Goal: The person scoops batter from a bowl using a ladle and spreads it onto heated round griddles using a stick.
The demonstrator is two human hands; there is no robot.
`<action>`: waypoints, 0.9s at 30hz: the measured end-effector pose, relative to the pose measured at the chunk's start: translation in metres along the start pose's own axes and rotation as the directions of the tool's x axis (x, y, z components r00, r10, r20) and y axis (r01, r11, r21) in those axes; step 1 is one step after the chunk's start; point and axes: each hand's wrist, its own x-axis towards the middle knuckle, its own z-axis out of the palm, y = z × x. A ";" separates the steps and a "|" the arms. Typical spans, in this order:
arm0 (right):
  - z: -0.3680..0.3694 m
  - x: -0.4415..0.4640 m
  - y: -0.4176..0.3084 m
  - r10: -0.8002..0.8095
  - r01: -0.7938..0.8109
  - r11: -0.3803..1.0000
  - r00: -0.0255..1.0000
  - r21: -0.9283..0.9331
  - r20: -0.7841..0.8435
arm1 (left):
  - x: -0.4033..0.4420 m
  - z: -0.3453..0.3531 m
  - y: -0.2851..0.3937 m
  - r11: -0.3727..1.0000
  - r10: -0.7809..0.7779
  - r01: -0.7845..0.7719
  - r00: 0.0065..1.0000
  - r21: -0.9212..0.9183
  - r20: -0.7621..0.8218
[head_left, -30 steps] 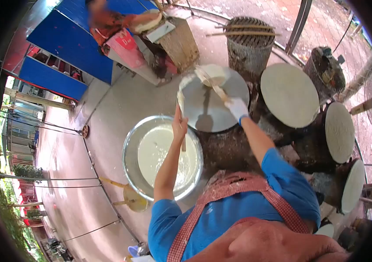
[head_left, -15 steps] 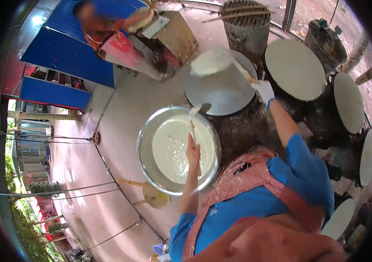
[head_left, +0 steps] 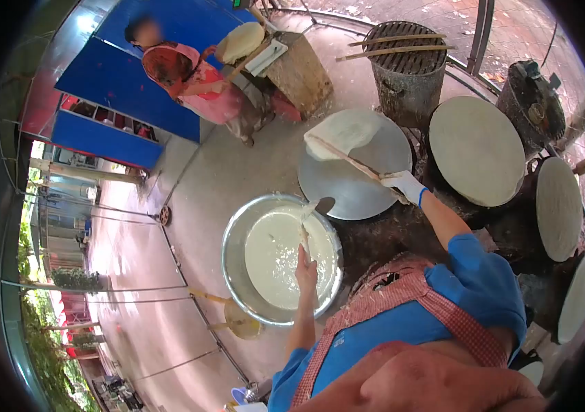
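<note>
My white-gloved right hand (head_left: 404,185) is closed around a long wooden stick (head_left: 344,155). It slants across a large round metal griddle (head_left: 368,189), its far end along a patch of white batter (head_left: 354,129) near the rim. My bare left hand (head_left: 306,271) grips the handle of a batter-coated tool (head_left: 305,230) above a wide metal basin (head_left: 227,264). White batter (head_left: 272,257) fills much of the basin. The tool's dark, rounded head shows at the basin's rim, between basin and griddle; its exact kind is unclear.
Several more round griddles covered in white batter, one large griddle (head_left: 474,151) nearest, curve along my right. A drum (head_left: 409,93) bears a grate with two sticks. Another person (head_left: 203,86) stands by a wooden block (head_left: 303,75). A yellow pail (head_left: 243,321) sits beside the basin.
My right hand has turned the stick, bringing its far end lower and leftward across the batter. The whole view has shifted slightly. The other person's arm has come down from the block.
</note>
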 end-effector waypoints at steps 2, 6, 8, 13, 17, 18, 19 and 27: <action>-0.015 -0.010 -0.014 0.079 -0.077 0.996 0.994 -0.035 0.070 | -0.010 0.000 0.016 1.000 -0.006 0.006 1.000 -0.004 -0.008; -0.063 0.041 -0.036 0.061 -0.066 0.996 0.995 -0.061 -0.082 | -0.012 0.004 0.015 1.000 0.028 -0.028 0.998 0.003 -0.056; -0.056 0.050 -0.035 -0.009 0.008 0.996 1.000 -0.086 -0.012 | -0.019 0.006 0.019 0.990 -0.066 0.063 0.998 -0.126 -0.024; -0.049 0.023 -0.014 0.153 -0.127 0.983 0.967 -0.135 0.202 | -0.045 0.006 0.040 0.923 -0.231 0.215 0.973 -0.320 -0.012; -0.086 0.072 -0.032 0.111 -0.109 0.993 0.991 -0.039 0.071 | -0.080 -0.009 0.050 0.843 -0.416 0.381 0.909 -0.381 -0.011; -0.069 0.074 -0.048 0.039 -0.037 0.997 0.999 -0.069 0.017 | -0.088 -0.009 0.049 0.812 -0.430 0.388 0.903 -0.437 0.003; -0.053 0.069 -0.062 -0.039 0.035 0.994 0.999 -0.106 -0.037 | -0.095 -0.007 0.048 0.776 -0.442 0.392 0.897 -0.494 0.019; -0.091 0.060 -0.018 0.214 -0.126 0.932 0.948 -0.339 0.236 | -0.128 -0.005 0.040 0.612 -0.590 0.510 0.803 -0.605 0.080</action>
